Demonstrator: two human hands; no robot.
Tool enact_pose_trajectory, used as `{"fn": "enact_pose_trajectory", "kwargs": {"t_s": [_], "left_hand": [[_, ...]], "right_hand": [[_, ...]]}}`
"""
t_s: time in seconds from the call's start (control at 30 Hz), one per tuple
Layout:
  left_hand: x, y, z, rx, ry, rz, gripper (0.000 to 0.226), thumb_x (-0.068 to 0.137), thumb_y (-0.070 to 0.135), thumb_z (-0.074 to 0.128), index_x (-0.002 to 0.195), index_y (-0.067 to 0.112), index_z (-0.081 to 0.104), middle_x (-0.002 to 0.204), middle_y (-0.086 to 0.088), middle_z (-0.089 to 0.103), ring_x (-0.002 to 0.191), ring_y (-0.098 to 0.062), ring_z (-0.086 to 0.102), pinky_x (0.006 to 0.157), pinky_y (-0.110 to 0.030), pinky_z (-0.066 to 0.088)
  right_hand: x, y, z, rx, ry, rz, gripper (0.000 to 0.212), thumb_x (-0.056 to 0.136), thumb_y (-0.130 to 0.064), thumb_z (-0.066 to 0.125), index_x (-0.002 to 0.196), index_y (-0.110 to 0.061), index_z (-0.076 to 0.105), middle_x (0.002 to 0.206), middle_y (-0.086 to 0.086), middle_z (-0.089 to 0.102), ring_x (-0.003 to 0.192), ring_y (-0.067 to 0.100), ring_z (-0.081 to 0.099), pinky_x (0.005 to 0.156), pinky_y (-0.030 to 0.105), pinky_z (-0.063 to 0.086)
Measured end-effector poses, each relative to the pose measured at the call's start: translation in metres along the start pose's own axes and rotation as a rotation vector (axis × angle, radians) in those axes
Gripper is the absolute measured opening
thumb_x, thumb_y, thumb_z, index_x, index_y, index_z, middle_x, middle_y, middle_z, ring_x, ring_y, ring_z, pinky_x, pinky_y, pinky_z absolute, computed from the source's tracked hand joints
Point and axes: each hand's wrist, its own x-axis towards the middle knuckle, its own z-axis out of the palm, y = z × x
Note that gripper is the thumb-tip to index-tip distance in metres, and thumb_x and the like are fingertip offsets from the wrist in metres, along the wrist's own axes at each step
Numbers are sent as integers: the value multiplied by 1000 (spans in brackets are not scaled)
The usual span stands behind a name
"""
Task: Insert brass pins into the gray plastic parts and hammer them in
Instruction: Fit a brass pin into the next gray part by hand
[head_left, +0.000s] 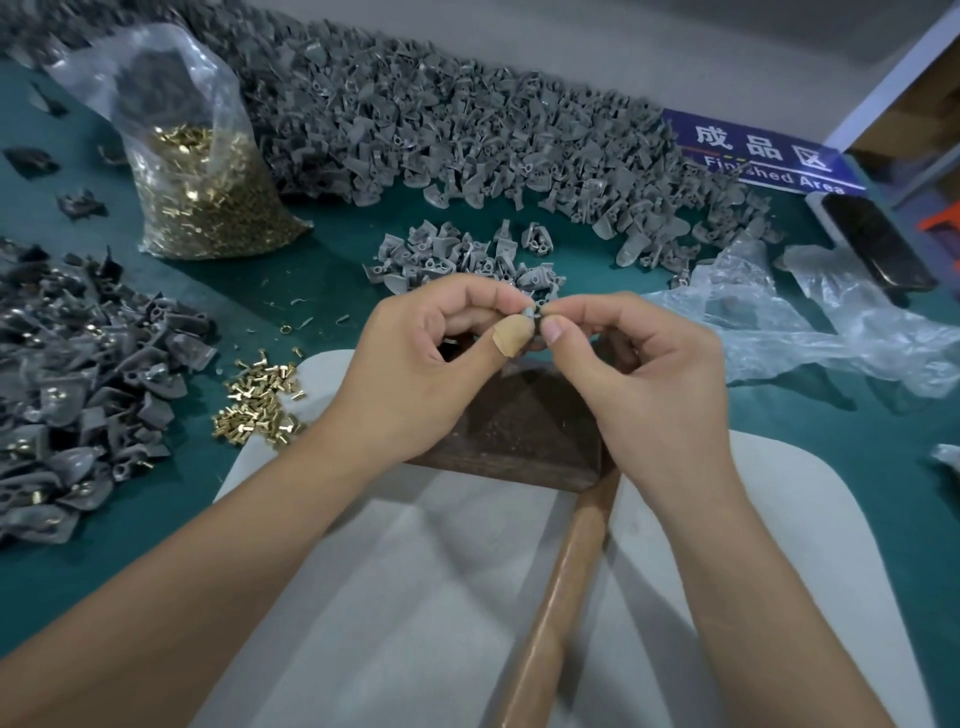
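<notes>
Both hands meet above the dark block (524, 431). The left hand (421, 358) pinches a single gray plastic part (529, 313) between thumb and curled fingers; the thumb carries an adhesive plaster. The right hand (644, 374) pinches at the same part from the other side, fingertips touching it. Whether a brass pin sits between those fingers cannot be told (too small, and covered). Judged step: seating a pin by hand, hammering not yet begun on this piece.

The hammer handle (558, 597) lies unheld on the pale mat (779, 519), running under the right wrist toward the block.

Loose brass pins (260, 400) lie just left of the mat; a bag of pins (202, 197) stands further back, largely full. To the left, a pile of parts showing brass (78, 395) looks like finished work. A small batch of parts (462, 254) lies just beyond the hands, and a very large heap (467, 130) behind it shows no brass. Judgement: the greater share remains.
</notes>
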Motion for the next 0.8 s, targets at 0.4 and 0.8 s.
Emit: {"fn": "enact_pose_trajectory", "kwargs": {"t_s": [0.4, 0.8], "left_hand": [[-2, 3, 1, 111, -69, 59, 9, 95, 20, 72, 103, 24, 70, 94, 11, 76, 91, -6, 73, 83, -20, 55], [0, -1, 0, 96, -91, 49, 8, 95, 10, 71, 101, 15, 71, 91, 3, 75, 88, -7, 71, 83, -20, 53]], "right_hand": [[-1, 3, -15, -255, -57, -80, 8, 88, -19, 78, 87, -27, 77, 80, -13, 66, 78, 6, 54, 70, 17, 35], [-1, 4, -6, -216, -77, -67, 7, 87, -10, 77, 87, -17, 79, 76, -13, 63, 70, -1, 52, 65, 10, 34]]}}
